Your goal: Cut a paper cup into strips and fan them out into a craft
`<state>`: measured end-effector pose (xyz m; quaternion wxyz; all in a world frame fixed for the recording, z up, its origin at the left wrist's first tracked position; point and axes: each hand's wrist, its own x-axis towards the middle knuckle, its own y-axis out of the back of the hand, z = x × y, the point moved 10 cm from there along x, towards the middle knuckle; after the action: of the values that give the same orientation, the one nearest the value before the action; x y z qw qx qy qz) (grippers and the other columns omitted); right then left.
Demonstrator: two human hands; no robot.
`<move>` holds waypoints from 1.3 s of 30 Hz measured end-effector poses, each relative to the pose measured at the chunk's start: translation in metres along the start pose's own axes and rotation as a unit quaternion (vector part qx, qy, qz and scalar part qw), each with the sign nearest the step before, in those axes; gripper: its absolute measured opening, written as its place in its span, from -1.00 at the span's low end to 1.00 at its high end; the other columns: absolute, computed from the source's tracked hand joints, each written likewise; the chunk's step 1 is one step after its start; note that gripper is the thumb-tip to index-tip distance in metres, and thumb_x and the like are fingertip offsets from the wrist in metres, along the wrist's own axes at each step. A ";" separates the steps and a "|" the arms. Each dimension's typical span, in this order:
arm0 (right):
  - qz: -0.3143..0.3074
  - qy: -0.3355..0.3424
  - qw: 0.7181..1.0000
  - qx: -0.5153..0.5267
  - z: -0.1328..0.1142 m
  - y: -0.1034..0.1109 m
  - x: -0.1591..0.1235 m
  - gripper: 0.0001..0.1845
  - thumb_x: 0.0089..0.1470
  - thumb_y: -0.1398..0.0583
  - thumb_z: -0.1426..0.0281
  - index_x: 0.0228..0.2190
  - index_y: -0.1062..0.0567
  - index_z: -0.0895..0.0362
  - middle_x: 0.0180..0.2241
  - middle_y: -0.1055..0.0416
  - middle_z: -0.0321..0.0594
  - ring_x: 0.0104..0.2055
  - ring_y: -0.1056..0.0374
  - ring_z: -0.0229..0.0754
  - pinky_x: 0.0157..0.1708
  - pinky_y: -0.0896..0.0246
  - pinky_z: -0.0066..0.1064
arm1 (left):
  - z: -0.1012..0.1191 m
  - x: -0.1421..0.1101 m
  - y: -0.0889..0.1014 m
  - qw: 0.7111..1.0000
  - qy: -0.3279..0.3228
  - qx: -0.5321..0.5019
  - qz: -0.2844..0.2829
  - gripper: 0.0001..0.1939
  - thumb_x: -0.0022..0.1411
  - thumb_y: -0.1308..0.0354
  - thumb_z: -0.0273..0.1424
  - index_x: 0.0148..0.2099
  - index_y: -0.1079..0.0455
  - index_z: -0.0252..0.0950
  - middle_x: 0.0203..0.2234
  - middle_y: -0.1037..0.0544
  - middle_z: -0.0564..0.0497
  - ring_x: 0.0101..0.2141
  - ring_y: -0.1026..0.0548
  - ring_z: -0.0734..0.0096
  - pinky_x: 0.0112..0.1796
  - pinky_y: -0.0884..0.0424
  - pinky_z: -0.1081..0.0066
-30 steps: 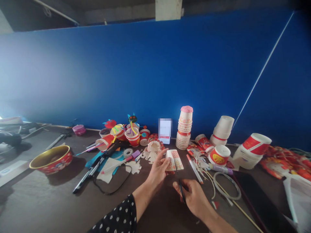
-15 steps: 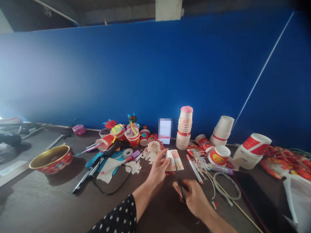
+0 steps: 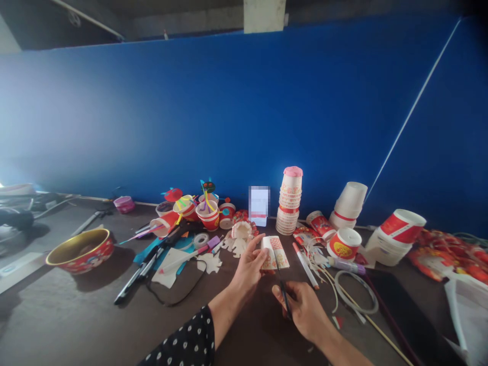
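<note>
Scissors at the Patterned Piece, Mid-Bench!

And here we are at the middle of the bench [image 3: 114, 330], where the white, red-patterned piece [image 3: 282, 254] sits in the left hand [image 3: 246, 264], between the two side edges and short of the far edge. The left fingers pinch it by its left side, thumb on the near face and index finger reaching up beside it. Over on the right, the right hand [image 3: 305, 310] has its fingers curled around the handles of the dark scissors [image 3: 284, 295], blades pointing away and lying along the piece. How far apart those blades stand, the view doesn't tell.

This looks like cutting work, and good form matters! A firm, flat pinch near the line stops the sheet from buckling, while the left thumb wants to sit well off to the side of the blades. Best played with short, even bites, the scissors held steady and the piece turned into them at any curve.

Towards the far edge, just beyond the piece, stands a tall stack of cups [image 3: 288, 203] beside a lit screen [image 3: 259, 206]. A white marker [image 3: 305, 265] lies close on the right, so elbow room is tight there. White cut-out shapes [image 3: 209, 263] rest to the left, and a red bowl [image 3: 86, 256] holds the left flank!
</note>
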<state>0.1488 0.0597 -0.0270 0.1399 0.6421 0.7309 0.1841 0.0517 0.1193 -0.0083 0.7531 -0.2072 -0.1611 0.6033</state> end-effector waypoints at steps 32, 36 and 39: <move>0.001 -0.002 1.000 0.004 -0.002 0.000 0.000 -0.50 0.02 -0.04 0.03 -0.67 -0.26 0.17 -0.72 -0.16 -0.37 -0.64 -0.10 -0.36 -0.66 0.10 -0.54 | 0.004 -0.002 -0.001 1.000 -0.008 0.021 -0.001 -0.19 -0.12 -0.28 -0.14 0.16 -0.09 -0.23 -0.46 -0.45 0.03 -0.53 -0.42 0.47 -0.56 -0.37 0.51; 0.006 0.001 1.000 -0.003 -0.004 0.001 0.000 -0.49 0.03 -0.03 0.02 -0.68 -0.26 0.16 -0.73 -0.15 -0.37 -0.65 -0.09 -0.36 -0.66 0.10 -0.53 | 0.002 -0.001 0.000 1.000 -0.008 0.012 -0.002 -0.20 -0.12 -0.28 -0.15 0.16 -0.09 -0.23 -0.46 -0.45 0.03 -0.53 -0.42 0.47 -0.56 -0.37 0.51; 0.013 0.005 1.000 -0.017 -0.006 0.003 -0.001 -0.48 0.02 -0.03 0.01 -0.69 -0.26 0.16 -0.73 -0.15 -0.36 -0.64 -0.10 -0.35 -0.65 0.09 -0.53 | 0.002 -0.001 0.001 1.000 -0.012 0.006 0.000 -0.20 -0.11 -0.28 -0.16 0.16 -0.08 -0.22 -0.47 -0.44 0.04 -0.54 -0.42 0.48 -0.57 -0.36 0.52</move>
<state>0.1491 0.0589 -0.0207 0.1448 0.6483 0.7197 0.2019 0.0502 0.1190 -0.0073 0.7526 -0.1959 -0.1664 0.6062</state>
